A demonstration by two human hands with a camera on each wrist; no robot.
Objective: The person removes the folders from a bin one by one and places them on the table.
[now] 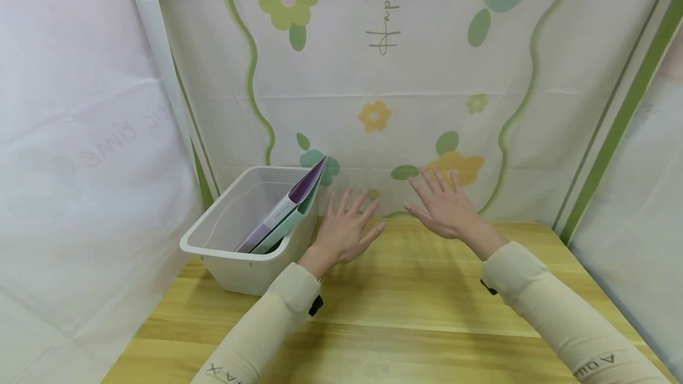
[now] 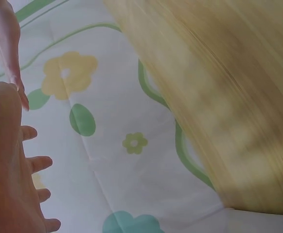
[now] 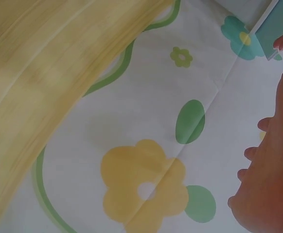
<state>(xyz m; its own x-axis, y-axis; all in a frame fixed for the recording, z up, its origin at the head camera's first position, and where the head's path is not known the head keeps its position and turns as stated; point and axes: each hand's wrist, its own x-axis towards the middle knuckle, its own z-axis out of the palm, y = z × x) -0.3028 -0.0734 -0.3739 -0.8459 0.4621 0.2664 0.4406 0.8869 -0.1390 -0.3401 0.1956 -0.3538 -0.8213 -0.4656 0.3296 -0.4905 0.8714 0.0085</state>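
Observation:
Fingers spread, my left hand [image 1: 345,231] hovers over the table just right of a white plastic bin [image 1: 251,277]. My right hand [image 1: 447,209] is raised farther right, its fingers also spread and holding nothing. Two binders lean together in the bin, a purple one [image 1: 277,212] and a mint-green one [image 1: 290,221]; their upper ends rise past the bin's rim and their lower ends are inside it. In the left wrist view the left palm [image 2: 3,160] faces the back curtain. The right wrist view catches a corner of the green binder [image 3: 274,29] near the left fingertips.
A wood-grain table [image 1: 405,307] lies under both arms. White curtain with printed flowers [image 1: 331,70] hangs along the table's back edge, and further white sheets [image 1: 80,153] enclose the left and right sides.

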